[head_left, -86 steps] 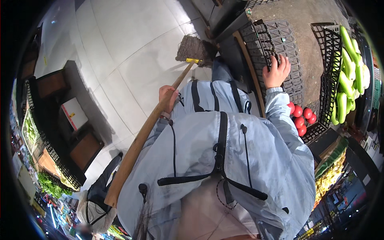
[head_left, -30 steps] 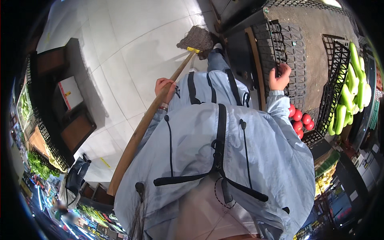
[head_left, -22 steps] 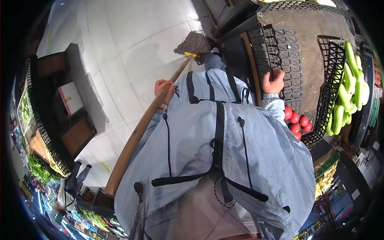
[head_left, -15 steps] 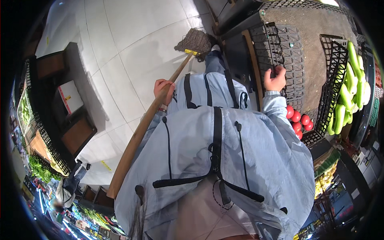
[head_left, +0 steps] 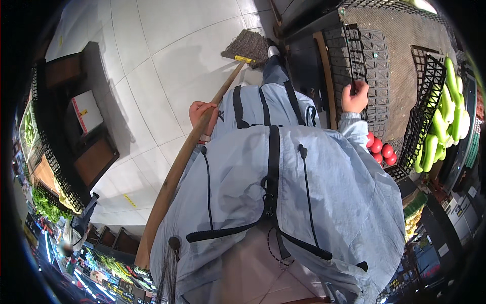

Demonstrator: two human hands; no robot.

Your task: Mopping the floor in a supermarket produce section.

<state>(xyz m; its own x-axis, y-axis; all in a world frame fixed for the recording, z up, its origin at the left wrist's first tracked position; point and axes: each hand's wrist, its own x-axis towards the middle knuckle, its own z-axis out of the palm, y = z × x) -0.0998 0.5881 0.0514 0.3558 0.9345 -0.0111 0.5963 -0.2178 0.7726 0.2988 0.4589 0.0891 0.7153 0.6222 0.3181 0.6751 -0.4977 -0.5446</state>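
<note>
Currently, in the head view, the left hand (head_left: pixel 201 115) is gripping a wooden mop handle (head_left: pixel 175 175), while the shaggy grey-brown mop head (head_left: pixel 247 44) is resting on the pale tiled floor (head_left: pixel 174 66) beside a shoe (head_left: pixel 274 51). The right hand (head_left: pixel 356 99) is curling its fingers around an edge of the black slatted crate (head_left: pixel 377 76), with round red produce (head_left: pixel 376 146) lying nearby.

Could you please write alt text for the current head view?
A person's left hand holds a wooden mop handle, the mop head on pale tiles. The right hand is curled at a black plastic lattice near round red produce, with long green vegetables farther right.
</note>
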